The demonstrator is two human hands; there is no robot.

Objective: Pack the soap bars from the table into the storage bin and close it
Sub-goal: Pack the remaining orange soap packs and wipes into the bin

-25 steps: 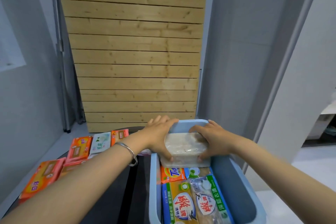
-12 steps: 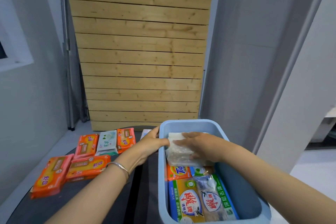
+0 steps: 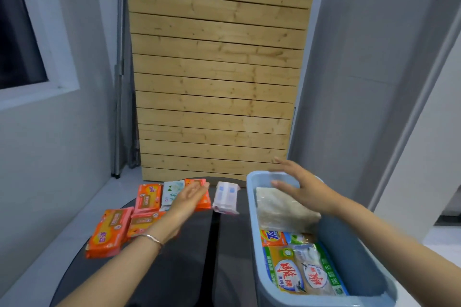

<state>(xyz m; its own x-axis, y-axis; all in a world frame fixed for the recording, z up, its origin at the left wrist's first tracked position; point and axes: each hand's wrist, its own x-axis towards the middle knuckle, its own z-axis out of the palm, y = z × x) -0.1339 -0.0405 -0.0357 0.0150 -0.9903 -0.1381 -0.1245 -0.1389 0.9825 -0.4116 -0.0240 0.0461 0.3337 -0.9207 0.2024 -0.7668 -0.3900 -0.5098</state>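
A slatted wooden panel (image 3: 217,82) is standing behind the dark bench (image 3: 189,269). The blue storage bin (image 3: 251,207) is sitting on the right side of the bench with no lid on it, and no lid is showing anywhere.

Inside the bin, below the right hand (image 3: 305,189), a clear-wrapped pale bar (image 3: 282,212) is lying at the far end. Nearer the wrist, an orange pack (image 3: 273,238) is showing what looks like "Tide". Two green-and-yellow packs (image 3: 287,274) are showing large red Chinese characters.

The right fingers (image 3: 284,164) are spreading straight and loose above the pale bar, gripping nothing.

Several soap bars are waiting on the bench:
- A large orange pack (image 3: 108,232) is lying left of the left wrist.
- Two more (image 3: 148,197) (image 3: 143,223) are lying left of the left hand (image 3: 188,198).
- A white-and-green bar (image 3: 172,192) is lying just left of the fingers.

Their print is too blurred to read.

The left fingers (image 3: 199,188) are reaching out straight and empty. An orange bar (image 3: 205,203) is lying directly under the fingertips, with its long axis running away from the person. Just right of those fingers, between them and the bin, a pink-and-white bar (image 3: 227,197) is lying the same way. The left hand is plainly the nearer one, so the next pick probably falls to it, with packing roughly half done.
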